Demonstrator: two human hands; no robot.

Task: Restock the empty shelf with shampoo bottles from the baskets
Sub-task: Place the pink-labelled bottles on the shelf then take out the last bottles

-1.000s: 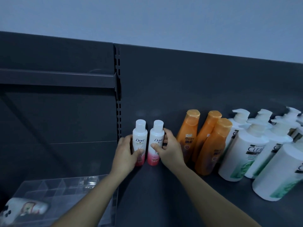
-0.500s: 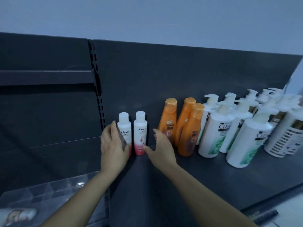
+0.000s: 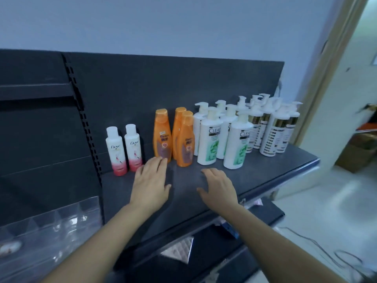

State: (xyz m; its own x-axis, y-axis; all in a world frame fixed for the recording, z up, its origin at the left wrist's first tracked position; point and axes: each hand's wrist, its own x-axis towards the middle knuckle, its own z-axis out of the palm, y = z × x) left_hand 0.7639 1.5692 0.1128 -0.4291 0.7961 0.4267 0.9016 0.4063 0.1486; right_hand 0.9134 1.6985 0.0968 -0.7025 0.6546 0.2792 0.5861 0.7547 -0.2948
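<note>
Ahead, orange bottles point(image 3: 162, 137); leftward, perhaps trays point(image 3: 51, 225).

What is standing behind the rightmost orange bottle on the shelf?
A second orange bottle stands close behind the rightmost orange bottle; its cap and left side show. Its right side and most of its label are covered.

On the shelf point(image 3: 265, 176), left to right: two Dove bottles point(image 3: 116, 152), three flip-cap bottles point(image 3: 162, 137), Clear pump bottles point(image 3: 210, 139), then perhaps six further pump bottles point(image 3: 271, 133) crowded rightmost.
</note>
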